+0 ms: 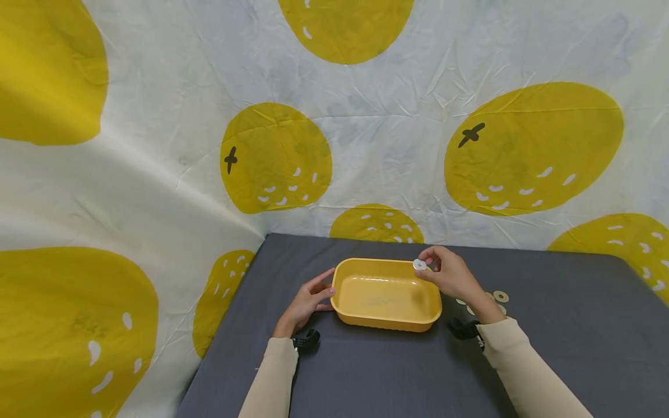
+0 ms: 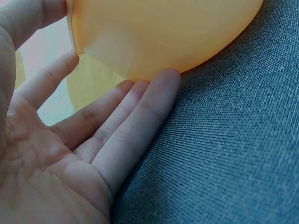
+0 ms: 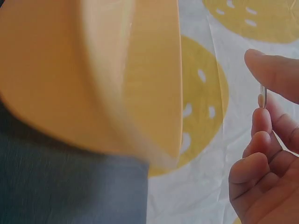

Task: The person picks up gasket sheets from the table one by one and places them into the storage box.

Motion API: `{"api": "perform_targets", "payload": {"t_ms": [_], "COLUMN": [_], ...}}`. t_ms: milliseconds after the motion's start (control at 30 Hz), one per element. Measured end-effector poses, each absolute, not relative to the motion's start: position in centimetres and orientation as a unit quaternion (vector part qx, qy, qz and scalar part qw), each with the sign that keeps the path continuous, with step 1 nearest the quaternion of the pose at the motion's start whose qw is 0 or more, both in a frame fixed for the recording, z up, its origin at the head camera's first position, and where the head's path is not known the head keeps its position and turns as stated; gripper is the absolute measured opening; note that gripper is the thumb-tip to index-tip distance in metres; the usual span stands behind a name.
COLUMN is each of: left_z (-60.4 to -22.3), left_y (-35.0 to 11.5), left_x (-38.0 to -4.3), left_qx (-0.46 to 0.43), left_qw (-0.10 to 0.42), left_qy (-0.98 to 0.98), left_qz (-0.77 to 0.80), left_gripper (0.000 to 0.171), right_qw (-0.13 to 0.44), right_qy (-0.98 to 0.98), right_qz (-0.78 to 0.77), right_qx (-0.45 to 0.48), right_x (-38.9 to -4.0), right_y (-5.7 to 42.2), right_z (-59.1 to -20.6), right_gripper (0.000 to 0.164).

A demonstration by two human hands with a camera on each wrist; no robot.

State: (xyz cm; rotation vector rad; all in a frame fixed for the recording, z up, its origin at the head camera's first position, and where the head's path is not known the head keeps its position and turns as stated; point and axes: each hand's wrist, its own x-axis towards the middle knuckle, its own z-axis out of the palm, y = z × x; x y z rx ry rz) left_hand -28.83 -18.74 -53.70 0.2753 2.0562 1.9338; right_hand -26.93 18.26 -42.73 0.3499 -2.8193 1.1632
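A yellow rectangular tub [image 1: 385, 294] with rounded corners stands on the dark cloth, its inside bare. At its left end is my left hand [image 1: 305, 303], fingers spread and mostly straight. In the left wrist view, the fingertips [image 2: 169, 77] touch the outer wall [image 2: 154, 37] and the thumb lies at the rim. Over the tub's far right corner, my right hand [image 1: 448, 277] pinches a small white disc with a centre hole [image 1: 420, 265] between thumb and fingers. The right wrist view shows this disc [image 3: 263, 96] edge-on, above the rim's height.
Several pale ring-shaped discs [image 1: 501, 296] lie on the cloth right of the tub, partly hidden by the right hand and wrist. Dark grey cloth [image 1: 366, 377] covers the table. A white curtain with yellow fruit prints [image 1: 387, 151] hangs behind and along the left.
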Motion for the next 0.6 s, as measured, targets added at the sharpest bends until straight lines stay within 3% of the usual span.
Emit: {"api": "perform_targets", "payload": {"t_ms": [600], "left_z": [-53.7], "left_y": [-18.7], "left_x": [-28.9], "left_qx": [0.113], "left_qw": [0.152], "left_qy": [0.708], "left_qz": [0.680], "left_gripper": [0.068], "right_qw": [0.012], "right_qy": [-0.900], "right_qz": [0.411], "right_qx": [0.147], "right_x": [-28.0], "right_y": [12.5], "right_z": [-42.6], "right_gripper": [0.031]}}
